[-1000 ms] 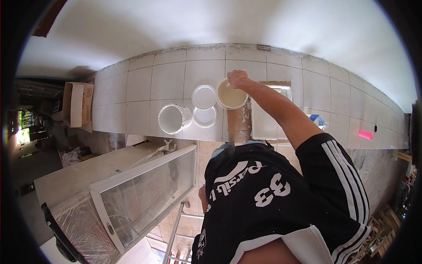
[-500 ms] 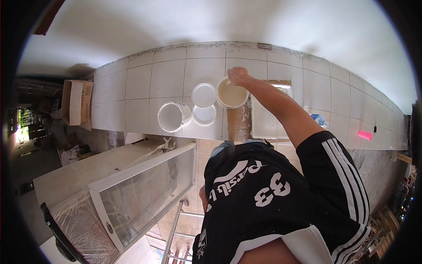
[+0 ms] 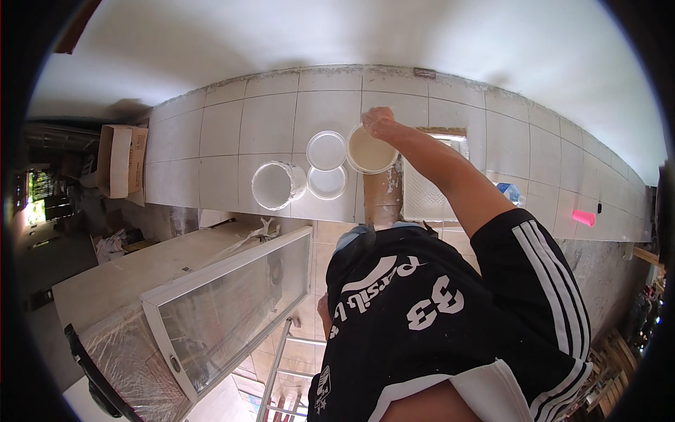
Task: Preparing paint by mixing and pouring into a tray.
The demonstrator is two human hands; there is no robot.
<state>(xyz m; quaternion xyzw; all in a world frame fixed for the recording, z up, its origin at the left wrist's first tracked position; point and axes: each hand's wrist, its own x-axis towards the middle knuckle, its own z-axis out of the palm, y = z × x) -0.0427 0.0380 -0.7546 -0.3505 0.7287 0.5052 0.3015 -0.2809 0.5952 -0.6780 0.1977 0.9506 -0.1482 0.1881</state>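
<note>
- The right hand [image 3: 378, 121] reaches out to the far rim of a round white plastic bucket filled with pale cream paint [image 3: 370, 151]; its fingers curl closed over the rim, gripping the bucket's edge.
- That bucket stands on the white tiled floor [image 3: 218, 141], near where the floor meets the white wall [image 3: 337, 35].
- Just left of it lie two round white lids, the upper lid [image 3: 326, 149] and the lower lid [image 3: 328, 182], touching or overlapping each other.
- Further left stands a second white bucket, empty-looking inside [image 3: 276, 185].
- A white paint tray [image 3: 429, 193] lies just right of the cream-filled bucket, partly under the outstretched forearm.
- The left hand [image 3: 324, 310] shows only as a sliver beside the black shirt with white print; I cannot tell whether it is open or closed.
- A brown cardboard box [image 3: 121, 160] sits well apart at the left.
- A small pink object [image 3: 583, 217] lies far to the right.
</note>
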